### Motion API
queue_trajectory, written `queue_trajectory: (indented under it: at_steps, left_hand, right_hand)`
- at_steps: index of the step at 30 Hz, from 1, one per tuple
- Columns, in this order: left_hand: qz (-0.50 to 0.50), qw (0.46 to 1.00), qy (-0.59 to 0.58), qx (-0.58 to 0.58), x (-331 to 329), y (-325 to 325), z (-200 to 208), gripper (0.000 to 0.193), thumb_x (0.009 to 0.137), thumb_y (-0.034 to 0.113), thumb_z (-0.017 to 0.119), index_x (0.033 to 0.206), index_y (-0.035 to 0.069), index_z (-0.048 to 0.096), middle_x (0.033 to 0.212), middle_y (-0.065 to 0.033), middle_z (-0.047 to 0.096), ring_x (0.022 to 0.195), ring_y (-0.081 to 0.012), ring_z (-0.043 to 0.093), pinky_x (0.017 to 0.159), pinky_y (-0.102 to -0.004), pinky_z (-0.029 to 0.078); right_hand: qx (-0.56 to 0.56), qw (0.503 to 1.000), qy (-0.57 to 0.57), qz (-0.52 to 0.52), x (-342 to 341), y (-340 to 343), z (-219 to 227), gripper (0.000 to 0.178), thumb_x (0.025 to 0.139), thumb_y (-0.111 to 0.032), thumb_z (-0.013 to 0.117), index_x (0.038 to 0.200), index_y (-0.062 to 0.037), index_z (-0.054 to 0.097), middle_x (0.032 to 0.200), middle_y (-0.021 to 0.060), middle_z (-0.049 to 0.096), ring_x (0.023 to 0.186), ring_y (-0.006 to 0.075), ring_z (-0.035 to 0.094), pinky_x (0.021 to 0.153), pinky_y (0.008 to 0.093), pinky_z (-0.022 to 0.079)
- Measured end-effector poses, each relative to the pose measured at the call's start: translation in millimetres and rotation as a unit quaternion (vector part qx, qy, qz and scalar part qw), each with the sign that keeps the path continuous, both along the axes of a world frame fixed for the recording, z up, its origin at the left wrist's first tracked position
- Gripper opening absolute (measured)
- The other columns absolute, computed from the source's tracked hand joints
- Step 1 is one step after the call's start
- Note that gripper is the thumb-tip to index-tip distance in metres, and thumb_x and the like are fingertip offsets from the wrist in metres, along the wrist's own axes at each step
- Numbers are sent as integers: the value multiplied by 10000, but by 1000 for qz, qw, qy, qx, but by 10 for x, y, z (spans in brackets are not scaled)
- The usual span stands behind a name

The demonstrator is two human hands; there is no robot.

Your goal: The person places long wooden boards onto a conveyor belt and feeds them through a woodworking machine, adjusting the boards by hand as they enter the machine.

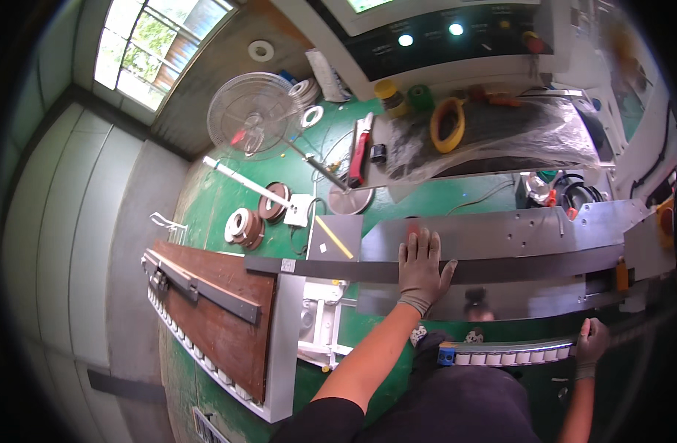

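Note:
A long dark grey strip with a small white label near its left end lies across the metal machine bed. My left hand, in a grey glove, rests flat on this strip with the fingers spread. My right hand, gloved too, is closed at the right end of a rail of white rollers in front of my body. Whatever its curled fingers hold, if anything, cannot be made out. The strip's left end reaches over a brown-topped table.
Shorter dark strips lie on the brown table. Behind the bed, a plastic-covered surface carries a yellow tape roll and a red-handled cutter. A standing fan and brown edging rolls stand on the green floor.

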State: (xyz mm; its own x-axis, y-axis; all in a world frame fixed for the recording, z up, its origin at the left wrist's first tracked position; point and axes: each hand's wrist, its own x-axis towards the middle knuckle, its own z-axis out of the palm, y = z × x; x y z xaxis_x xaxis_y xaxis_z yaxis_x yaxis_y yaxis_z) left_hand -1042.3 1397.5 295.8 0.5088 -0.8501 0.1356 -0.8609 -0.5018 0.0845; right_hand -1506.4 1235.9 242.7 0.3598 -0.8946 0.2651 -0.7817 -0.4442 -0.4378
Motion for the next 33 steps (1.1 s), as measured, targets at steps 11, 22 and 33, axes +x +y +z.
queue_trajectory:
  at_steps: [11,22,33]
  left_hand:
    - [-177,983,17,-49,-418,-446,-340,808,980,604,508,1590,96,362,1665,-160,309,1556,-367,227,1254,-566,162]
    - [36,999,7,-18,507,393,-13,818,948,584,545,1552,44,425,1608,-178,411,1487,-399,357,1228,-612,183]
    - [-78,993,68,-63,-337,-323,-104,759,974,594,536,1518,68,470,1605,-149,397,1472,-392,359,1206,-626,235]
  right_hand:
    - [-13,1000,-14,12,45,-45,10,390,1013,-270,577,713,-30,507,681,198,493,644,405,527,600,477,392]
    - [49,998,31,-14,-62,-56,-16,389,1025,-290,565,739,-29,531,690,175,527,658,363,556,609,452,409]
    - [81,995,51,-16,-74,-35,60,392,1024,-304,563,753,-21,552,681,168,525,633,338,545,599,429,413]
